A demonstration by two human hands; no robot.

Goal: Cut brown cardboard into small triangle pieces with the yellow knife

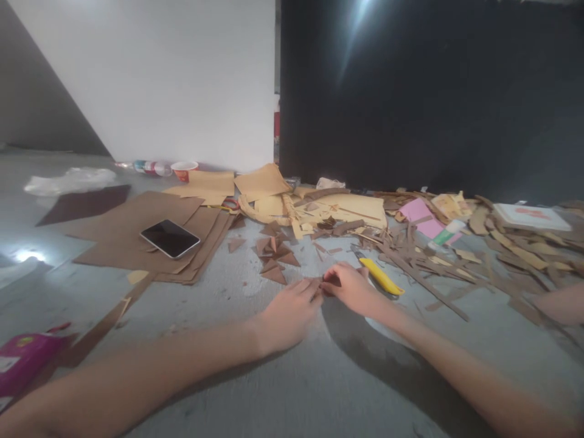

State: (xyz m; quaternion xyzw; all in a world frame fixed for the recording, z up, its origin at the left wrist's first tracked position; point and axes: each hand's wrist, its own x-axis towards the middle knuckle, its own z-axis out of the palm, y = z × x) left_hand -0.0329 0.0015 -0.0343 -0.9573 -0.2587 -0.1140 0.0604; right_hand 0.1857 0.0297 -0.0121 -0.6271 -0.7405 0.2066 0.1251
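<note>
Above the grey floor, my left hand (292, 313) and my right hand (350, 287) meet fingertip to fingertip. Both are closed, pinching a small piece of brown paper (323, 283) that is mostly hidden by the fingers. Just beyond my left hand lies a loose pile of folded brown paper triangles (274, 248). A yellow utility knife (382, 277) rests close to the right of my right hand. Little brown scraps (326, 248) are scattered ahead of the fingers.
At left, a smartphone (170, 238) lies on stacked brown sheets (123, 255), near a magenta pouch (30, 362). Tan card (260, 182) is heaped at the back. On the right are paper strips (420, 261), a glue stick (447, 233), pink paper (417, 216) and another person's limb (563, 304).
</note>
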